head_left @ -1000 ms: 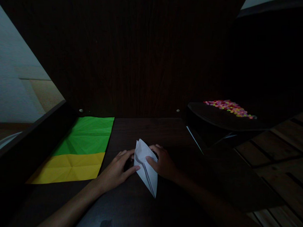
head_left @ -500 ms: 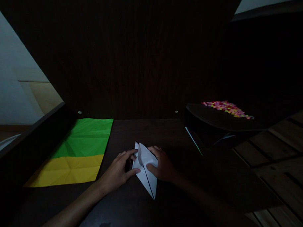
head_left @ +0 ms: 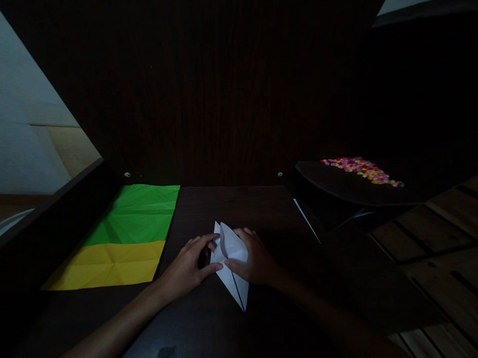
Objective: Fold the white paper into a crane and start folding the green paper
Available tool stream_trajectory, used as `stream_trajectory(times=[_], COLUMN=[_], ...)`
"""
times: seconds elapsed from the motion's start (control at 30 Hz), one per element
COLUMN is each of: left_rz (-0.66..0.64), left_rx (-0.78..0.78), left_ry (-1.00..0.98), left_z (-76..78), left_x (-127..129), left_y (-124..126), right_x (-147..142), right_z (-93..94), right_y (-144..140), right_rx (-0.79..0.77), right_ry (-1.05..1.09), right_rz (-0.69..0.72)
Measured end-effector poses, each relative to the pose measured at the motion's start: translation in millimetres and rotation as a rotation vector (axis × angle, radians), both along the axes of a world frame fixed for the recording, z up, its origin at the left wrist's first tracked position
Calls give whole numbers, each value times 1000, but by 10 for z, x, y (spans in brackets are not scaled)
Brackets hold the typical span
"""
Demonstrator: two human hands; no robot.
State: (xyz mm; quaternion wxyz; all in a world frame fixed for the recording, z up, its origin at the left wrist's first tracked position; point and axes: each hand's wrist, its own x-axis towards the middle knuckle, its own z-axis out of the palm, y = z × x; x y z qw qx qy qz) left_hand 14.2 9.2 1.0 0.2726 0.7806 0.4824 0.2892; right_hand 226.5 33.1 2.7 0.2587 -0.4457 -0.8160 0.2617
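Note:
A white sheet of folded paper point(head_left: 232, 246) lies on the dark wooden table point(head_left: 207, 204), its narrow point towards me and a raised, curved flap at its upper part. My left hand point(head_left: 191, 261) grips its left edge between the thumb and fingers. From the right, my right hand point(head_left: 255, 255) holds the other side, with the thumb pressed on the paper near the middle slit and the fingers behind the flap. Some of my right fingers are hidden by the paper.
Green paper point(head_left: 144, 212) and yellow paper point(head_left: 114, 263), both creased, lie at the left beside a raised wooden edge point(head_left: 66, 194). A dark panel point(head_left: 211, 89) stands behind. Small colourful pieces point(head_left: 360, 169) are heaped on a dark curved surface at the right.
My right thumb has slid a little to the left across the paper, towards its middle. My left hand keeps nearly the same grip.

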Motion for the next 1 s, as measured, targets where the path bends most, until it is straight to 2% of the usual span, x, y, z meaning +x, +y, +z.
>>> stream_trajectory(times=[0.47,0.73,1.0], left_rz=[-57,-99,-170], left_rx=[5,-35,-55], left_ry=[-21,-8,8], left_z=[-28,33,3], left_x=[-14,-10,-7], left_y=[-14,-35,-60], right_x=[-23,21,54], right_z=[-3,122,198], right_y=[10,35,35], right_rx=[38,-100,-184], right_ry=[80,258,417], right_rz=[-18,49,153])
